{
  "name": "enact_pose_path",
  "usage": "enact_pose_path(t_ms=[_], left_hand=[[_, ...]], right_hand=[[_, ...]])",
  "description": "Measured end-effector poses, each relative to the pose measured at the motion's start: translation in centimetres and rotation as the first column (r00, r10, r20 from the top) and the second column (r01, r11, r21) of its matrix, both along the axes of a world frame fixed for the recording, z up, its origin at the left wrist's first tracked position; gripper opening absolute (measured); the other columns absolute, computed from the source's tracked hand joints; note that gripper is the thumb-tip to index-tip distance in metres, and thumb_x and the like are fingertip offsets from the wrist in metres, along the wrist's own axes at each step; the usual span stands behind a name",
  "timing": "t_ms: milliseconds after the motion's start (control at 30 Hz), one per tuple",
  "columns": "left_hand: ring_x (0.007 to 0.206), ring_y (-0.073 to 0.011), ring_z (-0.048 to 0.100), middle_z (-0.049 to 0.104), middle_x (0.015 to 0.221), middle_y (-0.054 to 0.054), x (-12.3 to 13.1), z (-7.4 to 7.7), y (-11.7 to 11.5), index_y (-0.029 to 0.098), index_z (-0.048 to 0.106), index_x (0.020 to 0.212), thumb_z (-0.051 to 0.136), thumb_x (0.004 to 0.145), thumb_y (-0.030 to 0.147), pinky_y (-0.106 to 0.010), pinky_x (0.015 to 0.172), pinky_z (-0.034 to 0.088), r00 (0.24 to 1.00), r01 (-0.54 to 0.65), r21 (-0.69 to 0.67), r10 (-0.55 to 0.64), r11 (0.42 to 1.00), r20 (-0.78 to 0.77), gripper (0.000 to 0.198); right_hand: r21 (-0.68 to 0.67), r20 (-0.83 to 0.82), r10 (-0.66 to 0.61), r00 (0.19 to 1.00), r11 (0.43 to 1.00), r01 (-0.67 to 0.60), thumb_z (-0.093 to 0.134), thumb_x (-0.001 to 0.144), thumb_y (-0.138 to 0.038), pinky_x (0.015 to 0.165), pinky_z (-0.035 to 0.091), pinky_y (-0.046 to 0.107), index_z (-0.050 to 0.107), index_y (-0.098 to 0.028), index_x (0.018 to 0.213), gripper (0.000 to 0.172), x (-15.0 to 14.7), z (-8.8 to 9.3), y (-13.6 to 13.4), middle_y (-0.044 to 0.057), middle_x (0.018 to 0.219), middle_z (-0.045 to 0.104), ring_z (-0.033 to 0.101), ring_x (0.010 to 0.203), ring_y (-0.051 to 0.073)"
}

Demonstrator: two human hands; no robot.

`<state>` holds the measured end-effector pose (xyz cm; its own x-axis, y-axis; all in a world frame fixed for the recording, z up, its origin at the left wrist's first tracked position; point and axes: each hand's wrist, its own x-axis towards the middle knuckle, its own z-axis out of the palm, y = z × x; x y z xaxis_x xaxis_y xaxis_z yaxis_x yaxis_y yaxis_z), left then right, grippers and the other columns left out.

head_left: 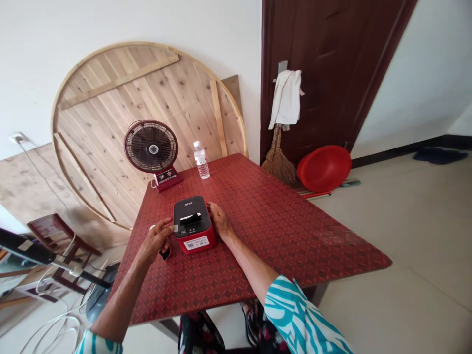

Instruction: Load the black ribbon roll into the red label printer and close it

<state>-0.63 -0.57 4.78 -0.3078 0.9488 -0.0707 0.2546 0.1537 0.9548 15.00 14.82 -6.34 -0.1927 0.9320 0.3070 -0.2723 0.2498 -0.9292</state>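
Label printer (193,223) sits centre of frame, near the front of the red patterned tabletop (280,226), black lid up top, red body below, barcode sticker (196,242) on the side facing me; my L hand (157,240) is just left of it, thumb & fingers pinched together on a small pale strip (175,228) at the printer's left edge; can't tell if the strip is fed from the printer or only held against it; small dark object (164,254) just under my L hand, too hidden to name; small white item (152,227) just past my L fingers, also unclear; my R hand (220,220) lies against the printer's right side, fingers loosely curved & partly open, touching but no firm grip visible; teal-and-white sleeves (297,312) at bottom right & bottom left; floral trousers (201,334) bottom centre, under table edge; upper left of table: desk fan (151,146) w/ red base, water bottle (201,160) beside it; behind them a round wooden tabletop (147,123) leans on wall; upper right: dark door (306,64) w/ white towel (286,98) hanging, straw broom (278,160) & red basin (324,168) on floor below; wooden stool (61,236) far left, white cable (51,334) bottom left.
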Motion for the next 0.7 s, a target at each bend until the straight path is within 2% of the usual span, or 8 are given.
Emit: enact_pose_path(t_ms=[133,233,700], left_hand=[[0.031,-0.0043,0.033,0.051,0.051,0.008,-0.68,0.14,0.29,0.008,0.042,0.126,0.066,0.068,0.046,-0.017,0.032,0.020,0.995,0.059,-0.037,-0.056,0.998,0.081,0.073],[0.031,-0.0034,0.033,0.051,0.053,0.009,-0.85,0.16,0.39,0.010,0.041,0.126,0.068,0.067,0.044,-0.017,0.031,0.019,0.988,0.082,-0.059,-0.073,0.995,0.134,0.073],[0.031,-0.0028,0.034,0.051,0.053,0.008,-0.60,0.21,0.62,0.012,0.044,0.122,0.072,0.066,0.035,-0.016,0.031,0.016,0.952,0.080,-0.104,-0.045,0.991,0.302,0.066]], right_hand=[[-0.002,-0.008,0.000,1.000,1.000,0.000,0.039,0.086,-0.054,0.098,0.042,0.043,0.061,-0.023,0.110,0.045,-0.08,-0.07,0.02,0.008,0.116,0.064,0.057,0.111,0.023],[-0.002,-0.003,-0.002,1.000,1.000,0.002,0.039,0.086,-0.054,0.097,0.043,0.043,0.062,-0.023,0.108,0.045,0.00,0.11,-0.09,0.008,0.116,0.065,0.056,0.111,0.023],[-0.012,0.005,0.010,1.000,1.000,-0.010,0.038,0.086,-0.054,0.096,0.044,0.040,0.062,-0.024,0.109,0.045,0.28,0.41,-0.33,0.006,0.113,0.066,0.057,0.110,0.022]])
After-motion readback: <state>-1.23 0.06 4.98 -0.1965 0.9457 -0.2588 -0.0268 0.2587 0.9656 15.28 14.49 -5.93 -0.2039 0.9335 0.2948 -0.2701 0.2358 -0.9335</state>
